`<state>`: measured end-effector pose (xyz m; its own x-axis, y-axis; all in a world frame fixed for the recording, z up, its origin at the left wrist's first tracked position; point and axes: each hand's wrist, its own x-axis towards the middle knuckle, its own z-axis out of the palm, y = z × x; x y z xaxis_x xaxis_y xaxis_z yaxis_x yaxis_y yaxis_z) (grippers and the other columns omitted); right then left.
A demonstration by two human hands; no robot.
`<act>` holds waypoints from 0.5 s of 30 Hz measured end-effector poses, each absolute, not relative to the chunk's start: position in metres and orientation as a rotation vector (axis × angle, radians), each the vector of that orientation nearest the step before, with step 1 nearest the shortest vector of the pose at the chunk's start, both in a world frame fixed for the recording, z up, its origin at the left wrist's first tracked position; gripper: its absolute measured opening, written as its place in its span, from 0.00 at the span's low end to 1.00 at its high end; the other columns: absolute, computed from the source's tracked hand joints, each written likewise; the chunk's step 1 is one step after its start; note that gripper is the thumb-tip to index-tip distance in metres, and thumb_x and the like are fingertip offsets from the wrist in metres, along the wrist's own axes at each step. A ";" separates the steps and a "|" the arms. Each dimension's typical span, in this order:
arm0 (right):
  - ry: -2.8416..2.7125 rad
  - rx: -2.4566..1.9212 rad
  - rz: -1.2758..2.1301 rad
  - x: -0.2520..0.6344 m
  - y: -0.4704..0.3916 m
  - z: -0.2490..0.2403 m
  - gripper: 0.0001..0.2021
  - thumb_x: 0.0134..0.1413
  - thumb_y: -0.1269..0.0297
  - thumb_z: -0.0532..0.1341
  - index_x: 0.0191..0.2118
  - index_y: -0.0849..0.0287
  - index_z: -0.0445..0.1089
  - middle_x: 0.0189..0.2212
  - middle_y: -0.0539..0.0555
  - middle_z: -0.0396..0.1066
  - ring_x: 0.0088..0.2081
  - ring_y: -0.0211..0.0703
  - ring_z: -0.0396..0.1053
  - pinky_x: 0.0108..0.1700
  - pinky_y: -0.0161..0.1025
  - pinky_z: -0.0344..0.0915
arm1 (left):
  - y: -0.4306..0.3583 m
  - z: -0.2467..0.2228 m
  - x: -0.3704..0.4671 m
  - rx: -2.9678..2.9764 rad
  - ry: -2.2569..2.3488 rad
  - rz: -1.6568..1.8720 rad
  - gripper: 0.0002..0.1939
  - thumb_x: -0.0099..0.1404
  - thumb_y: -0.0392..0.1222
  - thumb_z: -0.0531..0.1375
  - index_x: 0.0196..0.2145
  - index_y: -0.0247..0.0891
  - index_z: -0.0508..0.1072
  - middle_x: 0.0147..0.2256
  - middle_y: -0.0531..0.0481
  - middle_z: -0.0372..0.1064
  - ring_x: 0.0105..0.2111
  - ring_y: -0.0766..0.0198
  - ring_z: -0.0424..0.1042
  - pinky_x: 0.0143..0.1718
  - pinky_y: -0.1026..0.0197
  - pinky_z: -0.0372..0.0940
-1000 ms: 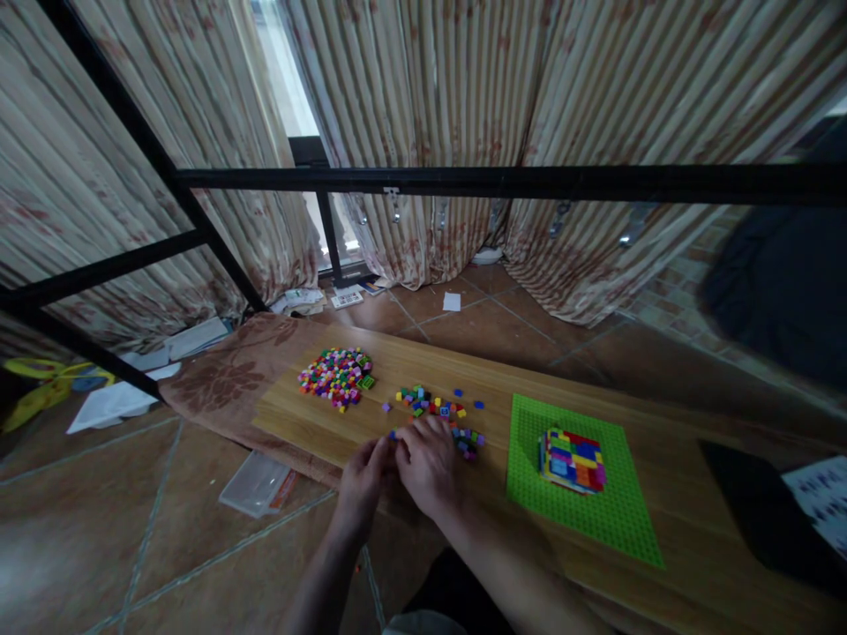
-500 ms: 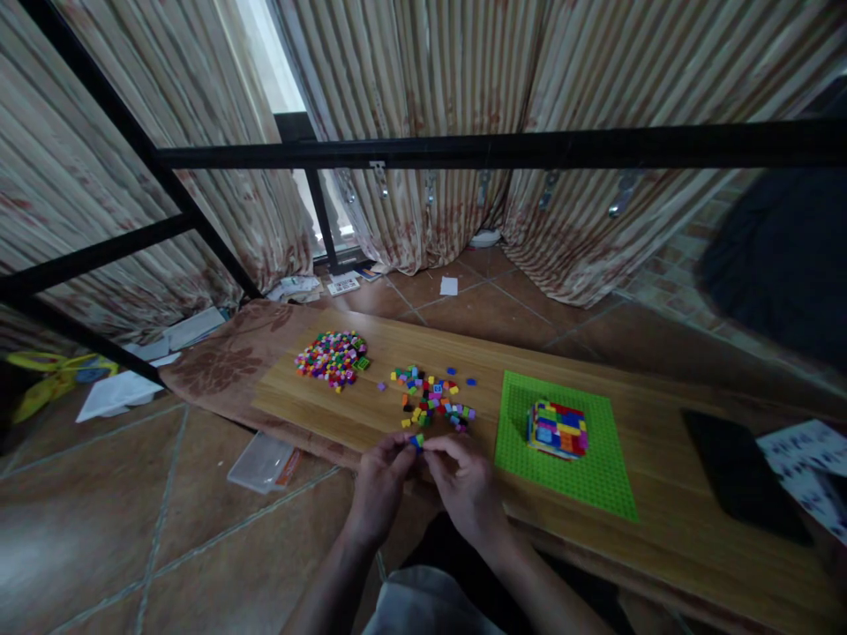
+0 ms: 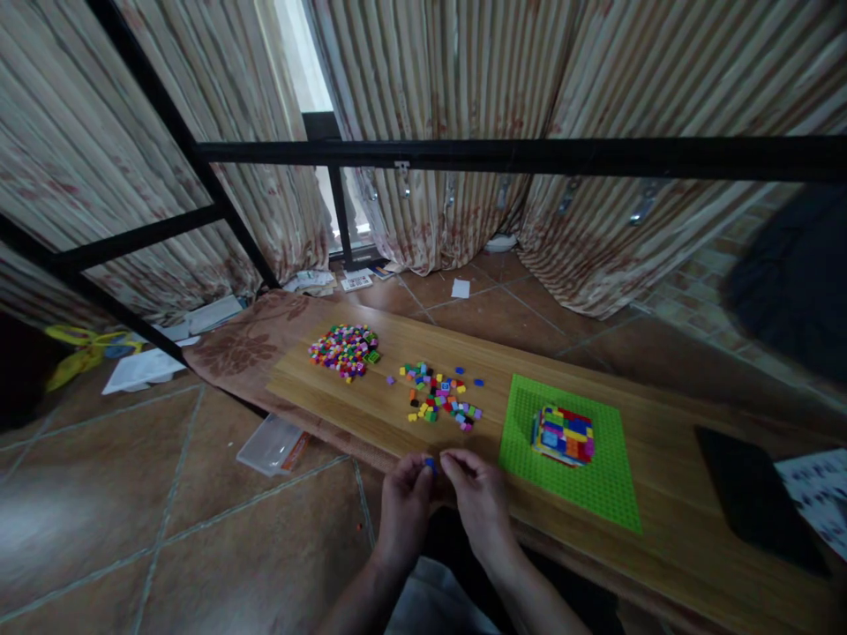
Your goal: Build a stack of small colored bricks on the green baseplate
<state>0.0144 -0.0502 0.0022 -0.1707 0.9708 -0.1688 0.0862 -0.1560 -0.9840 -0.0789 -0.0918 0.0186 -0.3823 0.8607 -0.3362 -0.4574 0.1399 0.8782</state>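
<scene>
My left hand (image 3: pixel 405 498) is closed, pinching a small blue toy brick (image 3: pixel 430 464) between thumb and forefinger just off the near edge of the wooden board. Close beside it, my right hand (image 3: pixel 477 498) has its thumb and forefinger pressed together; whatever they may hold is too small to make out. Loose bricks of many colours (image 3: pixel 431 413) lie scattered just beyond both hands. To the right, a block built from coloured bricks (image 3: pixel 566 436) stands on a green baseplate (image 3: pixel 612 489).
A dense heap of small bricks (image 3: pixel 342 350) sits farther left on the wooden board (image 3: pixel 344 414). A dark flat panel (image 3: pixel 754 498) and a printed sheet (image 3: pixel 817 494) lie at the right. Below the left edge, a clear plastic box (image 3: pixel 268 444) rests on the tiled floor.
The view has shifted, so the scene sits slightly farther right. Green showed with the blue brick between my fingertips earlier; now only blue shows. Both hands remain close together.
</scene>
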 end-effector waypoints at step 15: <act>-1.867 -1.242 0.704 0.002 -0.013 0.008 0.10 0.59 0.65 0.54 0.36 0.57 0.74 0.34 0.55 0.74 0.37 0.43 0.71 0.41 0.39 0.66 | -0.085 0.021 -0.102 0.139 0.994 1.486 0.19 0.51 0.41 0.69 0.40 0.33 0.73 0.29 0.51 0.69 0.25 0.71 0.67 0.31 0.66 0.64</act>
<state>0.0021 -0.0132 0.0077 -0.2272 0.9280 0.2955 0.5022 0.3716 -0.7808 -0.1020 -0.0846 0.0214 -0.2132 0.8607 -0.4624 -0.7559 0.1545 0.6362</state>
